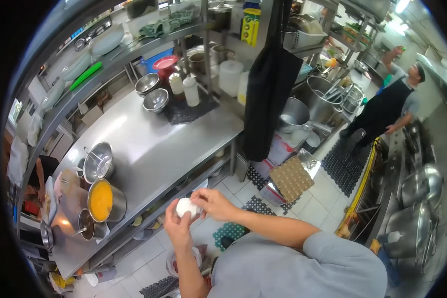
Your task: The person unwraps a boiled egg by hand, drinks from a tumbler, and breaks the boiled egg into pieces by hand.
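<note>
A round white item [186,207], too small to identify surely, is held up between my hands in front of my body, beyond the counter's near edge. My left hand [178,222] wraps round it from the left and below, with the thumb on its near side. At its upper right, my right hand [214,204] touches it with fingers pinched together; whether the fingertips hold a bit of it cannot be made out. Below my hands, a bin with a clear bag [184,259] stands on the floor.
The steel counter [149,149] holds a pot of orange-yellow contents [101,199], a metal bowl [98,161], a smaller pot [91,224] and squeeze bottles [190,91]. A black apron [268,94] hangs at its corner. Egg trays [291,180] sit low right. A person [382,107] stands farther right.
</note>
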Motion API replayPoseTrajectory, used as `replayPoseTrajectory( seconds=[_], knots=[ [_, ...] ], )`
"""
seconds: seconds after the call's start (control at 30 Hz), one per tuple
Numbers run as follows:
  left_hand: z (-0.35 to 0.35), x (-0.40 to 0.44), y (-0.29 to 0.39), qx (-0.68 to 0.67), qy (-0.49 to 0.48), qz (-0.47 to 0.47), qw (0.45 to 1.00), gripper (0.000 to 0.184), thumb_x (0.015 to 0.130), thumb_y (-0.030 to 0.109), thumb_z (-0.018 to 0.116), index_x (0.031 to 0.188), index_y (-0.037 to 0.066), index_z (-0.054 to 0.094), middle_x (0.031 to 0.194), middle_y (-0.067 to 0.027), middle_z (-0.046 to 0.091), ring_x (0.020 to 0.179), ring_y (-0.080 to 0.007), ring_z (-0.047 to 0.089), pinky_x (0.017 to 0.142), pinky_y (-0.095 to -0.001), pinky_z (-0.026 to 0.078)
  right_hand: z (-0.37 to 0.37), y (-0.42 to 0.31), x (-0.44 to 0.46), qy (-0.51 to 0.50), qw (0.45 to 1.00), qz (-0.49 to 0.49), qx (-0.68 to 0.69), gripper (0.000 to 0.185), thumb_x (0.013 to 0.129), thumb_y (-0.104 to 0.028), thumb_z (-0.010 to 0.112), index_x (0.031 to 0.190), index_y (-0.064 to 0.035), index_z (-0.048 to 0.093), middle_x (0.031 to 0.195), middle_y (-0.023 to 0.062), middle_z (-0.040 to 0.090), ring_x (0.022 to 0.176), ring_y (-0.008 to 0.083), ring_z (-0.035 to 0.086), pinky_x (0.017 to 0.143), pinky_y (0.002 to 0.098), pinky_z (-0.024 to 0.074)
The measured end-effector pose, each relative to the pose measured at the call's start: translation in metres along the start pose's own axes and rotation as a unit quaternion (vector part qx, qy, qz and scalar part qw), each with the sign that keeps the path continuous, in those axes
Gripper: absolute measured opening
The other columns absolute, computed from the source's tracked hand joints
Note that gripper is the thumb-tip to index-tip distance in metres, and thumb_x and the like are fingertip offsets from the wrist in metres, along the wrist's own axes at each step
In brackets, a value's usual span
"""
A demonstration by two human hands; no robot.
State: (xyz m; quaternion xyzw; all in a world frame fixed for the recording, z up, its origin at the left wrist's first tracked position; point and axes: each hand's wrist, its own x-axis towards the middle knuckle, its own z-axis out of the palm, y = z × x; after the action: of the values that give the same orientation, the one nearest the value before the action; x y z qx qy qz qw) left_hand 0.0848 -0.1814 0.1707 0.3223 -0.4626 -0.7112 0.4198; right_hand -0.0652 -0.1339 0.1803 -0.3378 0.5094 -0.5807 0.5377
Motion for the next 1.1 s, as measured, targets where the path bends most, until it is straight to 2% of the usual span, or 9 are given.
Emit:
replayPoseTrajectory(
  seconds=[0.13, 0.27, 0.33, 0.57, 0.63, 0.77, 0.83, 0.97, 1.1],
  knots=[
    [0.014, 0.025, -0.008, -0.045, 0.002, -0.018, 0.999, 0.045, 0.084, -0.002, 0.058, 0.127, -0.005, 0.044, 0.115, -0.0162, 0.058, 0.101, -0.0251, 0.062, 0.081, -0.042, 0.058, -0.037, 0.004, 0.024, 0.065, 0.99, 0.031, 0.119, 0.013, 0.095, -0.016, 0.056, 0.099, -0.0045, 0.059, 0.089, 0.0035, 0.06, 0.082, 0.0108, 0.059, 0.056, 0.0253, 0.0518],
    [0.037, 0.056, -0.013, -0.007, 0.019, -0.005, 1.0, 0.04, 0.084, -0.003, 0.06, 0.123, -0.004, 0.048, 0.115, -0.014, 0.058, 0.103, -0.0229, 0.061, 0.082, -0.0416, 0.059, -0.065, -0.002, 0.05, 0.063, 0.993, 0.043, 0.086, 0.012, 0.094, -0.014, 0.058, 0.1, -0.0041, 0.06, 0.09, 0.003, 0.062, 0.079, 0.0113, 0.06, 0.054, 0.0266, 0.0523],
    [0.051, 0.069, -0.016, -0.001, 0.031, -0.001, 1.0, 0.039, 0.085, -0.005, 0.06, 0.123, -0.004, 0.05, 0.116, -0.0131, 0.058, 0.106, -0.0217, 0.059, 0.085, -0.0381, 0.057, -0.076, -0.006, 0.064, 0.062, 0.992, 0.055, 0.099, 0.022, 0.093, -0.016, 0.059, 0.11, -0.0032, 0.059, 0.094, 0.0053, 0.063, 0.082, 0.0137, 0.061, 0.056, 0.028, 0.0531],
    [0.1, 0.116, -0.018, 0.066, 0.071, 0.072, 0.993, 0.043, 0.084, -0.006, 0.061, 0.126, -0.004, 0.05, 0.117, -0.0116, 0.057, 0.109, -0.0195, 0.057, 0.091, -0.0317, 0.051, -0.126, -0.037, 0.112, -0.018, 0.993, 0.047, 0.11, 0.023, 0.091, -0.011, 0.062, 0.112, -0.002, 0.064, 0.097, 0.0058, 0.063, 0.085, 0.0141, 0.062, 0.059, 0.0265, 0.054],
    [0.109, 0.121, -0.019, 0.069, 0.102, 0.084, 0.989, 0.044, 0.084, -0.007, 0.062, 0.127, -0.005, 0.05, 0.117, -0.0114, 0.057, 0.109, -0.018, 0.056, 0.091, -0.03, 0.05, -0.124, -0.04, 0.123, -0.034, 0.997, -0.072, -0.01, 0.024, 0.088, -0.008, 0.064, 0.111, 0.0004, 0.064, 0.099, 0.0063, 0.063, 0.084, 0.0143, 0.062, 0.061, 0.0265, 0.0549],
    [0.114, 0.125, -0.024, 0.163, 0.19, 0.089, 0.964, 0.043, 0.085, -0.007, 0.061, 0.127, -0.005, 0.05, 0.117, -0.0113, 0.056, 0.109, -0.0183, 0.056, 0.091, -0.0304, 0.05, -0.117, -0.042, 0.142, -0.082, 0.945, -0.247, -0.199, 0.024, 0.084, -0.003, 0.067, 0.107, 0.0046, 0.064, 0.101, 0.0075, 0.062, 0.082, 0.0145, 0.062, 0.062, 0.0256, 0.0563],
    [0.112, 0.124, -0.021, 0.233, 0.225, 0.082, 0.943, 0.043, 0.085, -0.007, 0.06, 0.126, -0.005, 0.05, 0.118, -0.0111, 0.056, 0.11, -0.0184, 0.056, 0.091, -0.0305, 0.05, -0.114, -0.03, 0.152, -0.108, 0.964, -0.204, -0.135, 0.02, 0.085, -0.004, 0.067, 0.103, 0.0042, 0.065, 0.1, 0.0078, 0.062, 0.081, 0.0152, 0.063, 0.062, 0.0257, 0.0568],
    [0.1, 0.116, -0.021, 0.142, 0.265, 0.077, 0.951, 0.043, 0.084, -0.008, 0.06, 0.126, -0.006, 0.051, 0.118, -0.012, 0.056, 0.109, -0.0189, 0.056, 0.092, -0.0313, 0.049, -0.1, -0.017, 0.166, -0.154, 0.987, -0.007, 0.046, 0.013, 0.089, -0.006, 0.063, 0.098, 0.0029, 0.063, 0.098, 0.009, 0.062, 0.079, 0.0141, 0.063, 0.061, 0.0242, 0.0562],
    [0.084, 0.107, -0.019, 0.037, 0.282, 0.084, 0.955, 0.043, 0.083, -0.008, 0.06, 0.125, -0.006, 0.051, 0.119, -0.0129, 0.056, 0.109, -0.0195, 0.057, 0.093, -0.0324, 0.049, -0.085, -0.013, 0.179, -0.188, 0.956, 0.17, 0.15, 0.017, 0.093, -0.013, 0.058, 0.101, 0.0027, 0.059, 0.098, 0.0106, 0.063, 0.083, 0.0176, 0.064, 0.063, 0.0261, 0.0574]
  ],
)
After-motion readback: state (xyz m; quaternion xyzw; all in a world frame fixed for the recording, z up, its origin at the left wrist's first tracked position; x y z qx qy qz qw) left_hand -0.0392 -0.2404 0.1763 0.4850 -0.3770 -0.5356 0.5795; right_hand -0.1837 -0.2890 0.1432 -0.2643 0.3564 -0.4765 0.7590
